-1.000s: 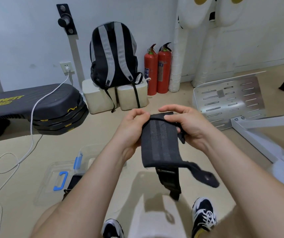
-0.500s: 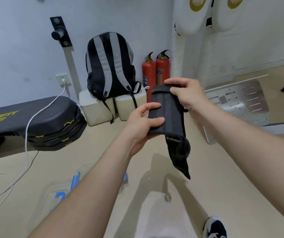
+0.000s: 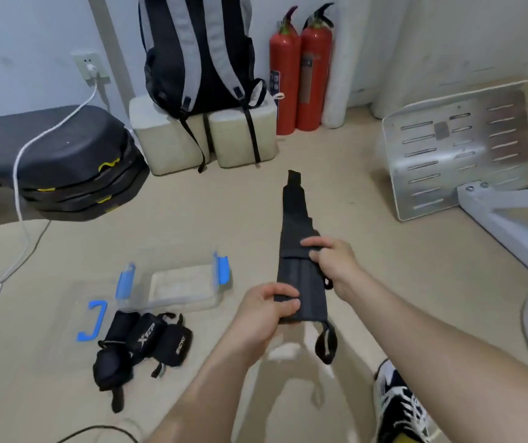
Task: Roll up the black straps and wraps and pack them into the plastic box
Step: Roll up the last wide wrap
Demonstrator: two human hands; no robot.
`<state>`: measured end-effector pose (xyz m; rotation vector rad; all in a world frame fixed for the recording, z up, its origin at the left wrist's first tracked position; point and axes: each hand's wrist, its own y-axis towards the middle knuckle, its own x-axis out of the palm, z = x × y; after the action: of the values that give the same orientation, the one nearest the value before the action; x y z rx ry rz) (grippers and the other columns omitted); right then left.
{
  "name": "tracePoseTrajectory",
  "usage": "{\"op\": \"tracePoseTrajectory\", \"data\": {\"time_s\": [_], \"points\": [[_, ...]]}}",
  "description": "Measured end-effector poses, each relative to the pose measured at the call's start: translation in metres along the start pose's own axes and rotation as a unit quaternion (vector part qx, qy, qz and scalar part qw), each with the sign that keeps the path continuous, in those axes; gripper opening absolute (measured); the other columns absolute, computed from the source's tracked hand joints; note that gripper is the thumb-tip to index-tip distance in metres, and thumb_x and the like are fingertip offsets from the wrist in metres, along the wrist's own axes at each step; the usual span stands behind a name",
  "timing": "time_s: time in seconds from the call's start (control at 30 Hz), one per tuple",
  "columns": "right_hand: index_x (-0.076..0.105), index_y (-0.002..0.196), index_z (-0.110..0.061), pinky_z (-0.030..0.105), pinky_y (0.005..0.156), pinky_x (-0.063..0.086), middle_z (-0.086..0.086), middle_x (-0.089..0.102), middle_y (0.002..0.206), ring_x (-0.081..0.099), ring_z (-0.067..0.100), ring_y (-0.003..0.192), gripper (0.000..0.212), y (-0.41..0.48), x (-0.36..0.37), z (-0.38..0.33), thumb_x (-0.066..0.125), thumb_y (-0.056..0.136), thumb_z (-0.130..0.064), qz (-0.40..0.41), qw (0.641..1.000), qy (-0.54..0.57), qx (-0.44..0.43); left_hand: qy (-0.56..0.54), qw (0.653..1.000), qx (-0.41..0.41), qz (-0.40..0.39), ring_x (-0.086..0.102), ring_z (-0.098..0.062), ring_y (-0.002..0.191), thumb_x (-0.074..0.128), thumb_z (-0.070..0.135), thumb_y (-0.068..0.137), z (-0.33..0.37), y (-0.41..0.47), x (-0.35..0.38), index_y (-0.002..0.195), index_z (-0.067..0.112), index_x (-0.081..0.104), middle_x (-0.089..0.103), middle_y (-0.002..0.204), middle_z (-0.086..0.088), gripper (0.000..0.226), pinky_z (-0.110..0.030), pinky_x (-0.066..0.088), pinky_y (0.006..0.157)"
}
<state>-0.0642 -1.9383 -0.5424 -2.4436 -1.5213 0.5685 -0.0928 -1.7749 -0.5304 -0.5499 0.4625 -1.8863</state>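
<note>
1. My left hand [image 3: 264, 310] is pinching the near end of the black wrap [image 3: 297, 219]. My right hand [image 3: 333, 260] is gripping its middle, right of the plastic box [image 3: 182, 302].
2. I'm judging the unsupported far end may flop, skewing the roll.

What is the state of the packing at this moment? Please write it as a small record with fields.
held item: black wrap, stretched out long, not rolled
left hand: pinches the near end of the wrap
right hand: grips the wrap near its middle
loop: hangs from the wrap's near end
plastic box: open on the floor, no wrap seen inside
lid: on the floor, left of the box
waiting: pile of black wraps on the floor, near side of the box
</note>
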Motion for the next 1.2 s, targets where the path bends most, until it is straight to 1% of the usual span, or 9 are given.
{"op": "tracePoseTrajectory", "data": {"time_s": [0.13,0.3,0.53,0.67,0.83,0.97,1.07,1.13,1.2], "points": [[0.073,0.091,-0.020,0.024,0.059,0.048,0.015,0.069,0.104,0.059,0.024,0.075,0.036,-0.004,0.028,0.116,0.049,0.090,0.007,-0.018,0.987,-0.023,0.158,-0.021,0.991,-0.129,0.008,0.071,-0.023,0.074,0.070,-0.003,0.086,-0.090,0.001,-0.020,0.085,0.001,0.069,0.068,0.088,-0.015,0.005,-0.025,0.057,0.066],[0.070,0.092,-0.021,0.030,0.063,0.052,0.004,0.063,0.101,0.058,0.019,0.084,0.030,-0.020,0.038,0.153,0.051,0.095,0.002,-0.030,0.980,-0.035,0.194,-0.061,0.973,-0.213,-0.057,0.072,-0.030,0.088,0.070,-0.018,0.077,-0.128,-0.009,-0.040,0.092,0.001,0.075,0.074,0.091,-0.016,0.025,-0.029,0.058,0.074],[0.062,0.090,-0.021,0.023,0.042,0.034,0.008,0.060,0.089,0.049,0.020,0.065,0.018,-0.021,0.027,0.155,0.054,0.097,-0.007,-0.004,0.980,-0.066,0.186,-0.074,0.976,-0.204,-0.006,0.073,-0.023,0.084,0.071,0.004,0.085,-0.134,-0.008,-0.042,0.093,-0.004,0.074,0.073,0.090,-0.022,0.012,-0.023,0.058,0.072],[0.062,0.088,-0.021,0.025,0.046,0.034,0.011,0.061,0.090,0.048,0.021,0.064,0.014,-0.028,0.026,0.152,0.061,0.095,-0.008,0.012,0.974,-0.018,0.227,-0.050,0.981,-0.187,0.028,0.073,-0.031,0.092,0.074,0.003,0.084,-0.134,-0.010,-0.043,0.091,-0.008,0.071,0.072,0.101,-0.027,0.014,-0.028,0.060,0.077],[0.051,0.100,-0.022,0.035,0.061,0.049,0.014,0.062,0.114,0.060,0.029,0.091,0.027,-0.047,0.031,0.155,0.067,0.088,-0.003,0.029,0.956,0.066,0.283,-0.030,0.982,-0.173,0.072,0.074,-0.037,0.082,0.068,-0.010,0.083,-0.137,-0.022,-0.037,0.083,0.006,0.053,0.067,0.104,-0.024,0.022,-0.031,0.059,0.062],[0.055,0.103,-0.020,0.048,0.092,0.055,0.014,0.059,0.118,0.061,0.032,0.105,0.021,-0.070,0.033,0.167,0.061,0.091,-0.003,0.015,0.956,0.022,0.292,-0.040,0.977,-0.208,0.034,0.074,-0.034,0.074,0.062,-0.008,0.089,-0.142,-0.037,-0.031,0.089,0.001,0.066,0.065,0.109,-0.025,0.010,-0.029,0.059,0.061],[0.053,0.107,-0.028,0.051,0.092,0.055,0.014,0.058,0.124,0.062,0.032,0.106,0.023,-0.092,0.032,0.176,0.064,0.088,-0.019,-0.032,0.951,0.015,0.306,-0.036,0.975,-0.218,0.040,0.074,-0.033,0.074,0.062,-0.006,0.090,-0.151,-0.045,-0.032,0.092,-0.003,0.071,0.067,0.106,-0.026,0.009,-0.027,0.059,0.061],[0.043,0.115,-0.045,0.052,0.093,0.054,0.012,0.054,0.127,0.059,0.034,0.109,0.055,-0.100,0.028,0.194,0.071,0.068,-0.048,-0.062,0.948,-0.018,0.311,-0.033,0.974,-0.219,0.044,0.074,-0.034,0.075,0.063,-0.007,0.089,-0.156,-0.049,-0.033,0.092,-0.004,0.070,0.068,0.104,-0.026,0.009,-0.027,0.060,0.062],[0.038,0.115,-0.053,0.048,0.099,0.048,0.009,0.047,0.128,0.052,0.033,0.113,0.065,-0.107,0.022,0.198,0.064,0.057,-0.066,-0.059,0.951,-0.068,0.296,-0.013,0.974,-0.222,0.043,0.074,-0.034,0.076,0.063,-0.008,0.089,-0.162,-0.053,-0.034,0.092,-0.004,0.070,0.069,0.101,-0.025,0.009,-0.029,0.061,0.065]]}}
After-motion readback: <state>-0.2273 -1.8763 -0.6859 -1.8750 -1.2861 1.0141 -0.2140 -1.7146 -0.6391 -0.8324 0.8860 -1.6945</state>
